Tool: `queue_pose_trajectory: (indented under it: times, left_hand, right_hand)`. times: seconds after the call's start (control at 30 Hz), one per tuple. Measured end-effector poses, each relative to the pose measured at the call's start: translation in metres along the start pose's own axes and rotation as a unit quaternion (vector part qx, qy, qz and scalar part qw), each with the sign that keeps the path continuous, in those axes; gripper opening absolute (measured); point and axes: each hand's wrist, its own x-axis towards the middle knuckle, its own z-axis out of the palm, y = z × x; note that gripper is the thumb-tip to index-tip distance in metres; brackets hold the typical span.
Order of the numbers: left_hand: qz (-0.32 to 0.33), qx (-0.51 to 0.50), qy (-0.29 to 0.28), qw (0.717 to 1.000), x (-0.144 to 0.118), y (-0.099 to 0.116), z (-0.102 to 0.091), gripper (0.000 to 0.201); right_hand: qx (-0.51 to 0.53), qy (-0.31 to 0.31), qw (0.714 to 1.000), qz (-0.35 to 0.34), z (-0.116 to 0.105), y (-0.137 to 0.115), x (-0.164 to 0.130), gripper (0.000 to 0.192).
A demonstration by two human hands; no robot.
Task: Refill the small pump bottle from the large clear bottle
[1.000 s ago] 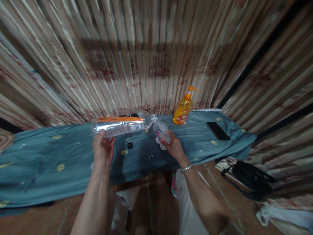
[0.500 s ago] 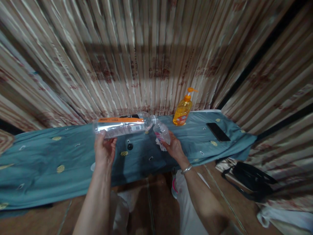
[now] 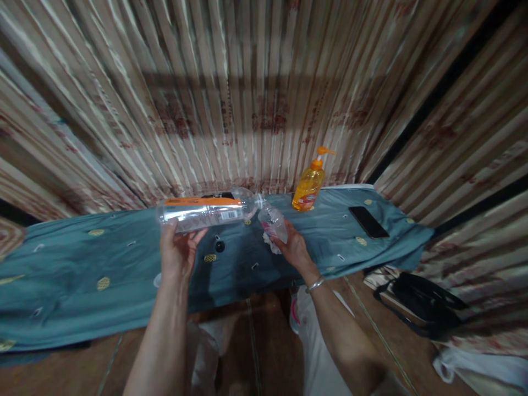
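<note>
A large clear plastic bottle [image 3: 202, 214] with an orange and black label is held nearly level above the cloth. Under its base end, my left hand [image 3: 178, 247] supports it, thumb on the near side and fingers stretched beneath. My right hand [image 3: 293, 246] is closed round a small clear plastic bottle [image 3: 272, 223] with pinkish print, tilted up to the left. The two bottles' mouths meet or nearly meet; I cannot tell whether they touch. Something white and crumpled [image 3: 272, 245] shows just below the small bottle. On the cloth between my hands lies a dark round cap [image 3: 220, 246].
Behind the small bottle stands an orange pump bottle [image 3: 307, 187]. A black phone [image 3: 368, 221] lies to the right on the teal cloth [image 3: 132, 264]. Curtains [image 3: 247, 99] hang along the back. A black bag [image 3: 424, 302] rests on the floor at right.
The fingers of my left hand have spread out further to the right under the large bottle. Both bottles have stayed almost in place.
</note>
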Motion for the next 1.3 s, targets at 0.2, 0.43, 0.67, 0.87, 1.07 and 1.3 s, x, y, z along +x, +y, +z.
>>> queue_pose_trajectory:
  times: [0.2, 0.43, 0.67, 0.87, 1.07, 1.3]
  left_hand:
    - [-0.002, -0.009, -0.013, 1.000, -0.005, 0.004, 0.003, 0.041]
    - [0.005, -0.009, -0.011, 1.000, -0.007, 0.005, 0.001, 0.041]
    - [0.019, 0.008, -0.012, 1.000, -0.009, 0.007, 0.003, 0.043]
    - [0.026, 0.015, -0.009, 1.000, -0.008, 0.005, 0.003, 0.037]
    - [0.028, 0.003, -0.002, 1.000, -0.011, 0.006, 0.006, 0.042]
    - [0.025, 0.003, -0.001, 1.000, -0.012, 0.007, 0.007, 0.041]
  right_hand:
    - [0.016, -0.009, 1.000, 0.021, -0.001, -0.002, 0.000, 0.061]
    - [0.020, -0.016, 0.999, 0.024, -0.004, -0.004, 0.001, 0.062]
    - [0.015, -0.003, 1.000, 0.022, -0.001, -0.003, 0.000, 0.064]
    - [0.005, 0.009, 1.000, 0.005, 0.001, 0.000, -0.001, 0.066]
    - [0.000, -0.001, 1.000, 0.007, 0.000, 0.001, -0.001, 0.064]
    - [-0.003, -0.015, 1.000, 0.021, -0.002, -0.001, 0.000, 0.065]
